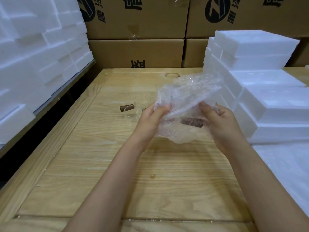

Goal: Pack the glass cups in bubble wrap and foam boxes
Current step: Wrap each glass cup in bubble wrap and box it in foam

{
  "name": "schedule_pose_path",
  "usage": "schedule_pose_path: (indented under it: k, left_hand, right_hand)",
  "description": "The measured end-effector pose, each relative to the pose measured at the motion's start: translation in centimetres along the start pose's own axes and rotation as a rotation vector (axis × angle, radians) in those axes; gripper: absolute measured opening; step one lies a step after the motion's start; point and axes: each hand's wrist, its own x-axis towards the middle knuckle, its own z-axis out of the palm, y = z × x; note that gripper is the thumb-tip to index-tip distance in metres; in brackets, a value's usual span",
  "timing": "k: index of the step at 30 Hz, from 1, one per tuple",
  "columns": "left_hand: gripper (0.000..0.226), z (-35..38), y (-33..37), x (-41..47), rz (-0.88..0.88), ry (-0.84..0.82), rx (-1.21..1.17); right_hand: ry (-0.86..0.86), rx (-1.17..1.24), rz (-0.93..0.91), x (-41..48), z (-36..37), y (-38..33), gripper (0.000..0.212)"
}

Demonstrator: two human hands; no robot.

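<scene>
L hand [150,119] and R hand [220,126] are gripping bubble wrap [189,92], fingers curling into its folds; wrapped cup [192,123] w/ brown handle is lying inside, 2nd glass cup [135,111] standing just left of the wrap.

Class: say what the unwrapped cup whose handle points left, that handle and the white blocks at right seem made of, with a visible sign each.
Cup: clear, glossy glass; the table shows through it. Handle: dark brown, matt, probably wood, too small to be sure. White blocks: matt expanded foam, by the look; white crumbs lie on the table.
</scene>
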Motion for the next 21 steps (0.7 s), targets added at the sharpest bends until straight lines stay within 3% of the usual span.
schedule_pose_path:
  k: [8, 10, 14, 17, 21]
  left_hand:
    - [0.017, 0.6, -2.0, -0.8, 0.062, 0.029, 0.033]
    - [0.017, 0.7, -2.5, -0.9, 0.066, 0.023, 0.030]
    - [0.018, 0.9, -3.1, -1.1, 0.076, 0.042, 0.059]
    - [0.041, 1.0, -3.5, -1.2, 0.094, 0.070, 0.098]
    - [0.028, 1.4, -3.3, -1.4, 0.148, 0.059, -0.003]
  right_hand:
    - [0.099, 0.200, 0.083, 0.1, 0.9, 0.8, 0.022]
    - [0.124, 0.118, 0.100, 0.1, 1.5, 0.9, 0.013]
    - [0.089, -0.170, 0.029, 0.2, 2.1, 1.5, 0.018]
    - [0.018, -0.370, -0.017, 0.0, 2.3, 1.7, 0.017]
    - [-0.054, -0.449, 0.052, -0.2, 2.5, 1.6, 0.010]
